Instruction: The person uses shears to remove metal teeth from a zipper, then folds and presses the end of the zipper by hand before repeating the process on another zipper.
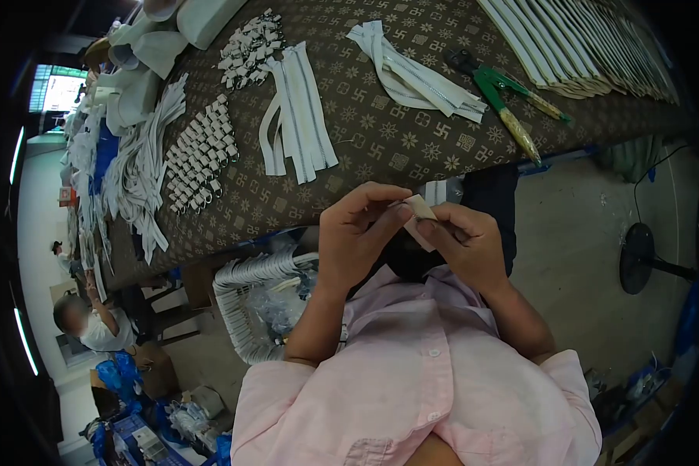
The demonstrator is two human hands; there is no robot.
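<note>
Close in front of my chest, my left hand and my right hand pinch a small cream strip from its two sides. The strip looks flat and stiff, and my fingertips cover parts of it. Beyond my hands, at the table's near side, lie white zipper lengths. Another folded bunch of zippers rests to their right. Green-handled cutters with yellowed grips lie near the table edge. On the left are rows of small cream tabs with metal rings and a loose heap of similar tabs.
A patterned brown cloth covers the table. Stacked cream strips fill its far right; white straps hang over the left. A white woven basket stands beside me, a black stand base on the floor. Another person sits at left.
</note>
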